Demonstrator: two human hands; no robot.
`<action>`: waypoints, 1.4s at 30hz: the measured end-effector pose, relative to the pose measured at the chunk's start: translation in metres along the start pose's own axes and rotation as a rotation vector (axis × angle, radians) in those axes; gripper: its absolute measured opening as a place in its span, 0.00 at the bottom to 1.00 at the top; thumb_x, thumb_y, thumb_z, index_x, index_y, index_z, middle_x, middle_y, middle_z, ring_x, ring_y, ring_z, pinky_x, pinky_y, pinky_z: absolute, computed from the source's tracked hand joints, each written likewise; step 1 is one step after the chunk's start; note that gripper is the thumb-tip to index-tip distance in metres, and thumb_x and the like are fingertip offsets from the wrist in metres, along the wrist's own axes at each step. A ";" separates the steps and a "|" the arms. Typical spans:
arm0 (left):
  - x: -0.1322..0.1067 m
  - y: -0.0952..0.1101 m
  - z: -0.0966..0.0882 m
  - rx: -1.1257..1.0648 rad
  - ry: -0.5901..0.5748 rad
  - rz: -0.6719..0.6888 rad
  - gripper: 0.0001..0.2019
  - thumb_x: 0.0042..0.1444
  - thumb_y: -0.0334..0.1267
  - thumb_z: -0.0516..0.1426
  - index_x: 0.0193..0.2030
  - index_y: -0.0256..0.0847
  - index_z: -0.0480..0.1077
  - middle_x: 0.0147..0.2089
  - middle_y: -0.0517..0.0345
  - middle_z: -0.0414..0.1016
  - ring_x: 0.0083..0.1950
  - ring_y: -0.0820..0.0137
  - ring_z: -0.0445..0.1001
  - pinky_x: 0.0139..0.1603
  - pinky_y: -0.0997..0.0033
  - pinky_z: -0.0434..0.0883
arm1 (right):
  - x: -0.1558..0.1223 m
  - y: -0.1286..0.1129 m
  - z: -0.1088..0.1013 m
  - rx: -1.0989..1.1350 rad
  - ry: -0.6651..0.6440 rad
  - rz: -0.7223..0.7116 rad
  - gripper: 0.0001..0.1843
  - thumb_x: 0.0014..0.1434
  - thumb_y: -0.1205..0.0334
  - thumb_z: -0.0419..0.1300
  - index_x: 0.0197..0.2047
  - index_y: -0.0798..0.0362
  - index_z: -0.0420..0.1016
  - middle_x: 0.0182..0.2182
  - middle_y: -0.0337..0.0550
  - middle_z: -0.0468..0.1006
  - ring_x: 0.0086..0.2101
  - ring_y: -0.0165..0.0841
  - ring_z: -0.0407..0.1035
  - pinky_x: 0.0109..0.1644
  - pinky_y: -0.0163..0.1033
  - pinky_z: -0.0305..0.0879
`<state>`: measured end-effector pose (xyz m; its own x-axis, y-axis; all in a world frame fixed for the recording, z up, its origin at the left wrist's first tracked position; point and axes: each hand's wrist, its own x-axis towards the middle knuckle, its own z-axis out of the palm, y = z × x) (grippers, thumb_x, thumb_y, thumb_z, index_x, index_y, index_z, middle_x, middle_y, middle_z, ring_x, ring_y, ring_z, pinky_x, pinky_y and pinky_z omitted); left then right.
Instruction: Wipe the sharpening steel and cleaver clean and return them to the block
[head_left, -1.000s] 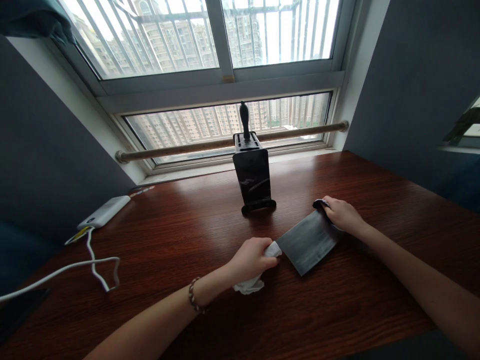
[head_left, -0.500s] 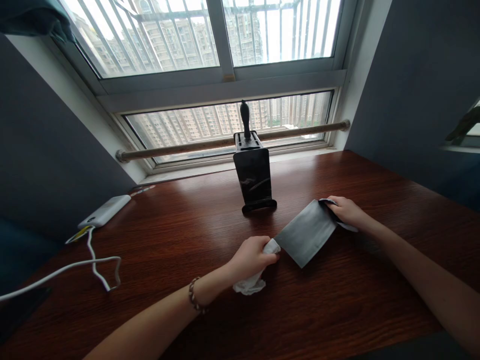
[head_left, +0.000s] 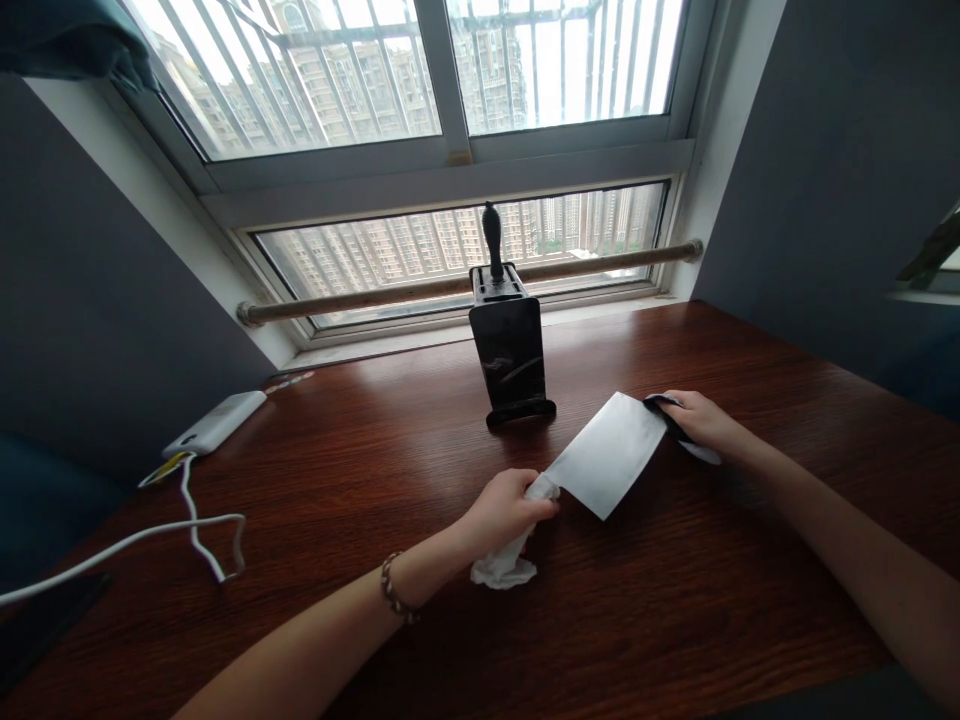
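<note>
A broad, shiny rectangular blade, looking like a cleaver (head_left: pixel 609 455), is held tilted above the table between my hands. My left hand (head_left: pixel 504 512) is closed at its near left end, around crumpled white tissue (head_left: pixel 504 572) that hides whatever handle is there. At the far right end, my right hand (head_left: pixel 703 420) pinches a thin dark-and-white cloth-like piece (head_left: pixel 699 453) against the blade's edge. Its fingertips are partly hidden. Beyond the blade stands a black knife block (head_left: pixel 511 350) with one black handle (head_left: pixel 491 240) sticking up.
The brown wooden table (head_left: pixel 375 430) reaches the window sill. A white power bank (head_left: pixel 214 425) with a white cable (head_left: pixel 135 540) lies at the left. Behind the block, a horizontal pipe (head_left: pixel 360 302) crosses the barred window.
The blade has turned slightly, and its face now looks bright white instead of grey. Both hands keep their hold and have barely shifted.
</note>
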<state>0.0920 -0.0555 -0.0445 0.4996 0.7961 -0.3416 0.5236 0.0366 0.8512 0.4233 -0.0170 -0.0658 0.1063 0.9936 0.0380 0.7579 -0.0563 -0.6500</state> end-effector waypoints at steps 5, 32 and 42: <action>0.001 0.001 0.000 -0.045 -0.008 -0.013 0.06 0.45 0.39 0.57 0.29 0.39 0.65 0.18 0.65 0.63 0.17 0.74 0.62 0.13 0.76 0.61 | -0.005 -0.005 -0.006 -0.003 0.020 -0.023 0.17 0.59 0.54 0.48 0.33 0.57 0.73 0.30 0.47 0.73 0.32 0.36 0.66 0.34 0.35 0.58; 0.000 0.000 -0.001 0.284 0.071 0.154 0.08 0.46 0.40 0.54 0.29 0.38 0.68 0.25 0.62 0.69 0.27 0.71 0.66 0.26 0.74 0.57 | -0.095 -0.110 0.045 -0.201 -0.103 -1.110 0.15 0.60 0.58 0.56 0.47 0.59 0.68 0.47 0.50 0.66 0.46 0.39 0.60 0.50 0.44 0.62; 0.002 -0.002 0.001 0.327 0.124 0.155 0.07 0.46 0.40 0.54 0.25 0.39 0.64 0.25 0.62 0.68 0.28 0.72 0.65 0.25 0.75 0.53 | -0.108 -0.115 0.072 -0.418 0.129 -0.917 0.07 0.59 0.71 0.51 0.36 0.59 0.69 0.36 0.49 0.68 0.36 0.39 0.61 0.39 0.46 0.64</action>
<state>0.0930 -0.0550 -0.0470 0.5133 0.8448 -0.1508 0.6511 -0.2690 0.7097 0.2775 -0.1112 -0.0498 -0.5788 0.6544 0.4865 0.7443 0.6677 -0.0125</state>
